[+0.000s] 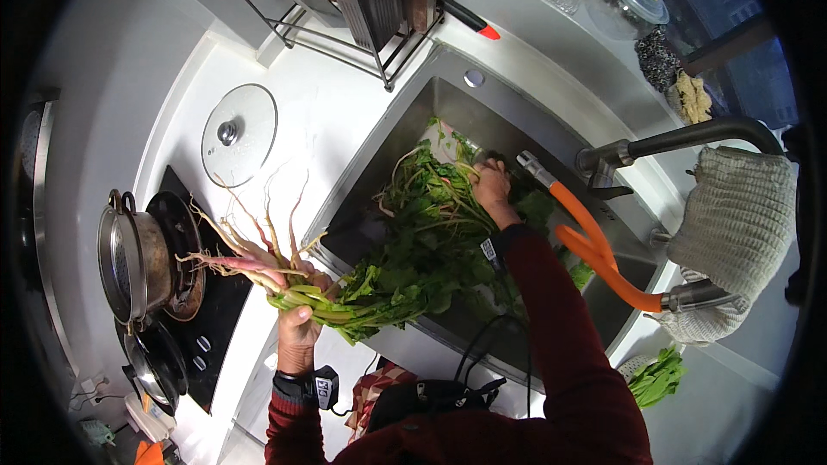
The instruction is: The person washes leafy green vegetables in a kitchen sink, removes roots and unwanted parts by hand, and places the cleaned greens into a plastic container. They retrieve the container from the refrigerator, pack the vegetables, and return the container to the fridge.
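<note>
My left hand (298,326) grips a bunch of leafy root vegetables (310,294) by the stems, left of the sink's front edge. Thin pinkish and pale roots fan out from that bunch to the upper left, and its leaves trail right over the sink rim. Down in the stainless steel sink (446,93), my right hand (492,182) has its fingers on more greens (446,200) with pale stems and roots. Those fingers are partly hidden, so whether they grasp the stems is unclear. Dark leaves fill much of the basin.
An orange hose (585,232) with a metal nozzle hangs over the sink from the tap (698,135), which has a cloth (730,239) draped on it. Left stand a glass lid (249,142), a pot (145,265) on the hob and a metal rack (362,32). Greens (659,378) lie at lower right.
</note>
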The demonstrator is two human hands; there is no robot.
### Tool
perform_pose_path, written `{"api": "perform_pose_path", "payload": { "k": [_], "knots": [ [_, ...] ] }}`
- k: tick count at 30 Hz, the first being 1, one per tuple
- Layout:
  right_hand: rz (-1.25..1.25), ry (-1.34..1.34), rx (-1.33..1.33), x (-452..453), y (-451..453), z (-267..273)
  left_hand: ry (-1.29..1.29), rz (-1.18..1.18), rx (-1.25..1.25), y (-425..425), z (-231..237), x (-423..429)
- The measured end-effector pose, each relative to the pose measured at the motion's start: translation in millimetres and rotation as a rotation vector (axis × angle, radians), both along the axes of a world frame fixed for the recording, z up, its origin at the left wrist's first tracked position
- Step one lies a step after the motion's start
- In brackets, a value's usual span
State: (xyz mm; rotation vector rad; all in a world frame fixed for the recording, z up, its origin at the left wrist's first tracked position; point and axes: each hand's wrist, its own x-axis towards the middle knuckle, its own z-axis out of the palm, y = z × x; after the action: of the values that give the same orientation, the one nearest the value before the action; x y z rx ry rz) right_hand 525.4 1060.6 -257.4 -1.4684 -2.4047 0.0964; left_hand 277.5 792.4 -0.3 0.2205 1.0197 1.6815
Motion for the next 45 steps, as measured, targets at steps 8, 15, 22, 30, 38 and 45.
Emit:
{"api": "perform_pose_path", "payload": {
  "k": [8, 15, 22, 30, 38, 45],
  "knots": [
    [0.165, 0.892, -0.931, -8, -64, 165, 0.109, -0.135, -0.207, 30, 4, 11],
    [0.439, 0.781, -0.701, -61, -118, 274, 0.146, -0.082, -0.059, 48, 14, 39],
    [0.491, 0.408, -0.461, -68, -140, 283, 0.105, -0.093, -0.018, 39, 13, 45],
    [0.660, 0.279, -0.500, -64, -131, 288, 0.359, -0.178, -0.046, 31, 23, 42],
    [0.267, 0.664, -0.919, -45, -37, 123, 0.435, 0.003, -0.147, 8, 8, 21],
    [-0.167, 0.137, -0.373, -34, 25, -16, 0.298, 0.057, -0.086, -3, -1, 21]
  ]
}}
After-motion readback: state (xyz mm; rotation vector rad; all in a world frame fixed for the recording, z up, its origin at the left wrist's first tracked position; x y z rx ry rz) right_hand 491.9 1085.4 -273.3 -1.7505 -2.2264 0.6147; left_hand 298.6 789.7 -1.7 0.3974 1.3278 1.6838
